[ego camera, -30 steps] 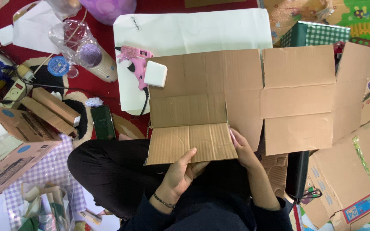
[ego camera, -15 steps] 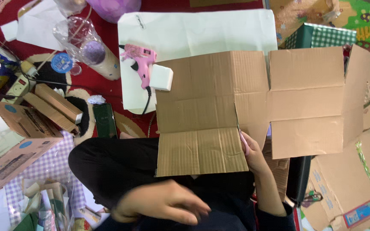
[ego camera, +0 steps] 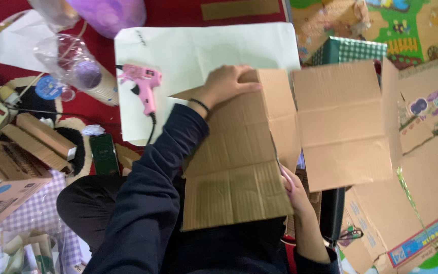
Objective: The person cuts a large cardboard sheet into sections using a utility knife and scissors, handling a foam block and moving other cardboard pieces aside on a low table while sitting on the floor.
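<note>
Two hands work one flattened cardboard sheet [ego camera: 239, 167], brown, ribbed with corrugation and creased into panels, lying across the person's lap. The left hand [ego camera: 226, 83] lies with fingers bent over its far edge, gripping it. The right hand [ego camera: 295, 195] is at the near right edge beside a cut; its grip cannot be told. Just left of the left hand, a pink plastic glue gun [ego camera: 145, 83] lies on white paper [ego camera: 204, 48]; a second cardboard piece [ego camera: 345, 122] lies to the right.
</note>
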